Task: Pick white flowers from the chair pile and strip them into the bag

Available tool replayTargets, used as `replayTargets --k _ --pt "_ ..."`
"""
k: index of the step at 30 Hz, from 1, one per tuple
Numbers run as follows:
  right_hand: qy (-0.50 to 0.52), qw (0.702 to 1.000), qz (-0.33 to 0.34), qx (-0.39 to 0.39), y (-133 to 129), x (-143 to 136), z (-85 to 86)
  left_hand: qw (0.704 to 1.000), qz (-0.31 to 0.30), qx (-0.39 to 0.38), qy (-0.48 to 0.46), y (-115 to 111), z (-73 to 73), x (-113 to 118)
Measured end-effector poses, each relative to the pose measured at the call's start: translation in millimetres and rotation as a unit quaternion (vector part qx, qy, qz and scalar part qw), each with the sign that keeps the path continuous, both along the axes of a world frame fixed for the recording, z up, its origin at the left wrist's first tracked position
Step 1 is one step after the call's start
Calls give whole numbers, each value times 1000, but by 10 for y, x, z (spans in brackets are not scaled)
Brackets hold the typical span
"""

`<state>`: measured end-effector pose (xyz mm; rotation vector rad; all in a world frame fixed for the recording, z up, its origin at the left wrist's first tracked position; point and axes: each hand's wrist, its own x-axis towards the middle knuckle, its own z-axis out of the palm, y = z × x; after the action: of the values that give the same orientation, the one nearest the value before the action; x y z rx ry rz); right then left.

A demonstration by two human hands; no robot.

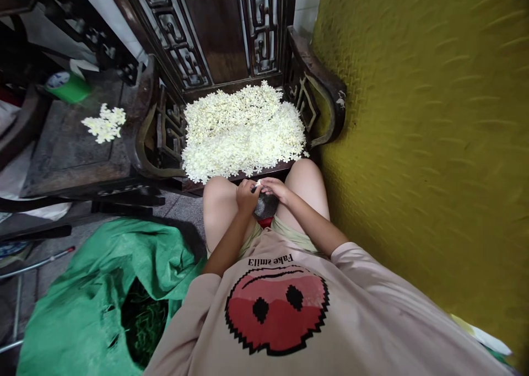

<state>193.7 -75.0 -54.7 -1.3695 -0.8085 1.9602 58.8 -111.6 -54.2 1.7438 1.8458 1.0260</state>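
In the head view, my left hand (247,194) and my right hand (276,188) meet between my knees, at the front edge of a carved wooden chair. A small white flower (258,183) shows at the fingertips where they come together, pinched by my right hand. The fingers of my left hand are curled closed beside it; a small dark bit shows there, too small to name. Just beyond my hands, a thick bed of loose white flowers (243,133) covers the chair seat.
Left of the chair, a dark wooden side table (70,139) bears a small flower cluster (104,123) and a green tape roll (68,86). A green sack (95,271) with dark green strands inside lies at lower left. A yellow textured panel (425,144) stands close on the right.
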Motion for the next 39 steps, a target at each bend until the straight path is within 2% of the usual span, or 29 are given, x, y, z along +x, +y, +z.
replayTargets --k 5,12,20,25,31,39 --pt "9 999 -20 23 23 19 12 996 -33 -5 -80 4 38 7" --pt "3 996 -15 91 5 0 17 978 13 -35 -204 47 -7 -35" --pt "42 994 11 101 21 4 30 920 -2 -124 -371 108 -65 -78" --pt "30 993 26 107 25 10 1 910 -25 -152 -384 105 -60 -89" --pt "34 989 19 143 0 -14 -19 916 -30 -161 -366 98 -63 -87" --pt "-1 985 -3 174 -28 -66 -20 954 -10 -117 -275 58 -18 -48"
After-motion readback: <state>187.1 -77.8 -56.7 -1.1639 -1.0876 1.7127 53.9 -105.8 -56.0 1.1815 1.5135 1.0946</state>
